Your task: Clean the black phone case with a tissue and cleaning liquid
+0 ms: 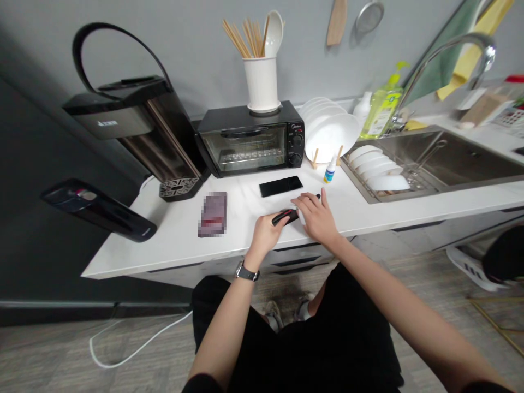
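Observation:
My left hand (267, 233), with a watch on its wrist, grips a small black object (285, 216) with a red mark, low over the front of the white counter (241, 240). Beside it on the right, my right hand (316, 217) is closed around something white and dark, mostly hidden under its fingers. A black phone (281, 186) lies just behind the hands. Further right stands a small spray bottle (329, 170) with a blue and yellow label. A blurred-out purplish packet (213, 214) rests to the left.
Behind are a toaster oven (251, 143), a chopstick holder (261, 82) and racked plates (329, 134). A water dispenser (151, 131) and a dark flask (100, 210) stand left. At right are a soap bottle (380, 112) and a sink (462, 158) with bowls. Someone's shoe (470, 268) shows lower right.

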Motion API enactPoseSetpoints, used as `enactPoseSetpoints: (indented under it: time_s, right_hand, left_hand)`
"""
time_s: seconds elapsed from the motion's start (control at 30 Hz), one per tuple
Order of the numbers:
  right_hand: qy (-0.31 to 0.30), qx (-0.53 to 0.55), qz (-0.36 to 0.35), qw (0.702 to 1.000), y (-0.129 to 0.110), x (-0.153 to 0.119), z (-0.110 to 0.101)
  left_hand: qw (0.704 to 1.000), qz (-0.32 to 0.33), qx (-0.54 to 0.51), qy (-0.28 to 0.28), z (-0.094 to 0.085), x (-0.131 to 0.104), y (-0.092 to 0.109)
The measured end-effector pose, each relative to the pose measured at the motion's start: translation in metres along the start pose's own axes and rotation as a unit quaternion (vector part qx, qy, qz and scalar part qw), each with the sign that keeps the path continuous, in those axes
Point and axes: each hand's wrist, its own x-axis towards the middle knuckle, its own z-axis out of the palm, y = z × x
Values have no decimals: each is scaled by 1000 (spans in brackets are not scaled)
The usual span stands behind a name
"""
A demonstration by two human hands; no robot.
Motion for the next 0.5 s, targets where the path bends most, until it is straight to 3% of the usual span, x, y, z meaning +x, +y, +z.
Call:
enactPoseSetpoints:
  time_s: [0.13, 0.23, 0.37, 0.5]
  right_hand:
    - [11, -13, 28, 999, 40, -5, -3]
    - [31, 7, 59, 998, 41, -6, -2]
    - [70, 56, 123, 988, -3, -1, 3]
    - [57, 100, 103, 988, -66, 7, 8]
  left_hand:
    - [1000, -9, -15, 1, 1, 0, 0]
    - [1000, -20, 1, 1, 3, 0, -1]
    - [1000, -11, 1, 0, 3, 2, -2]
    - [1000, 2, 24, 2, 2, -1, -7]
